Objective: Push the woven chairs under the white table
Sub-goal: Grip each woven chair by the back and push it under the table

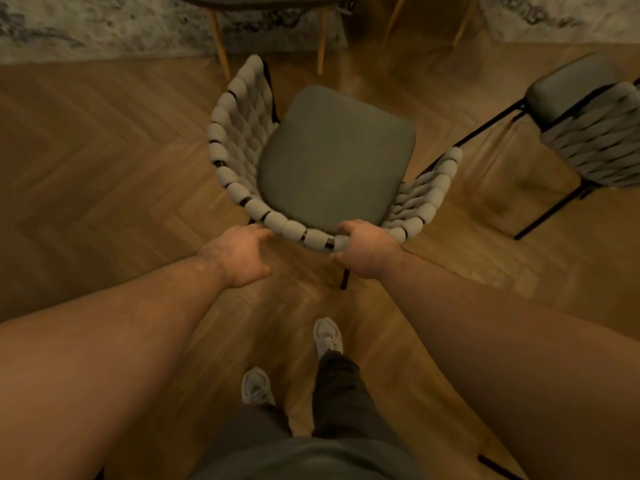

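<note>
A woven chair (332, 157) with a grey seat cushion and a curved pale woven backrest stands on the wooden floor in front of me. My right hand (367, 249) is closed over the top rim of the backrest. My left hand (239, 256) reaches the same rim from the left, its fingertips touching the weave and not wrapped round it. A second woven chair (588, 133) on black legs stands at the right edge. The white table is not in view.
Wooden legs (220, 43) of another piece of furniture stand beyond the chair at the top, on a grey patterned rug (86, 26). My feet (327, 336) in pale shoes are on the herringbone floor (104, 150) behind the chair.
</note>
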